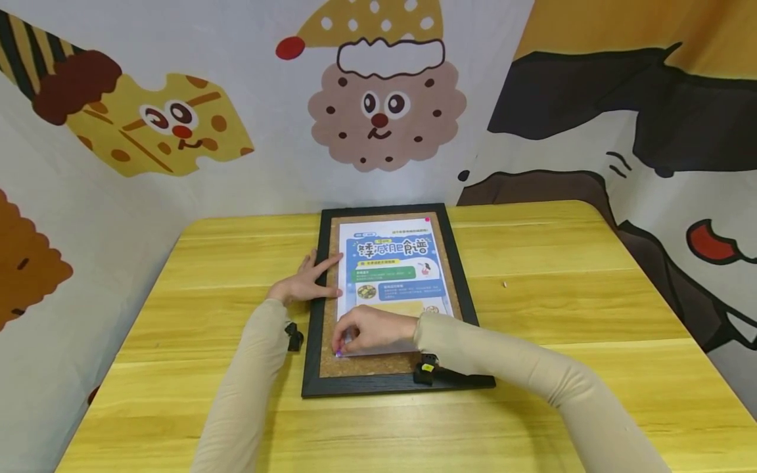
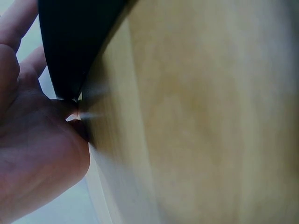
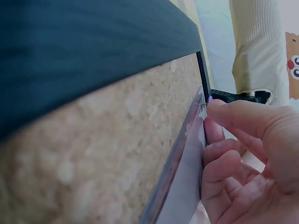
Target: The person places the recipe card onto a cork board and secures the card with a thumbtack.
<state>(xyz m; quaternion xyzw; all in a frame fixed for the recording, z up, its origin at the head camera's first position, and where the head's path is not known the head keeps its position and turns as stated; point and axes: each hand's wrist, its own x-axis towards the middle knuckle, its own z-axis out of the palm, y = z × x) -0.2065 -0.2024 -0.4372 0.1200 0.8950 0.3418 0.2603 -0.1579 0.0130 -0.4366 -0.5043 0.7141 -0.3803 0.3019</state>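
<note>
A cork board (image 1: 331, 368) with a black frame lies on the table, and a printed poster (image 1: 390, 263) with blue and green panels lies on its cork. My right hand (image 1: 374, 328) pinches a purple push pin (image 3: 210, 99) between thumb and finger at the poster's lower-left corner. In the right wrist view the pin's metal needle points at the paper. My left hand (image 1: 300, 281) reaches across the frame's left side, fingers spread, with fingertips on the poster's left edge. A pink push pin (image 1: 427, 220) sits at the poster's upper-right corner.
The board rests on a yellow wood-grain table (image 1: 544, 263), its top edge near the table's back. A tiny pale object (image 1: 504, 284) lies right of the board. Behind hangs a white cloth (image 1: 266, 39) with cartoon food prints.
</note>
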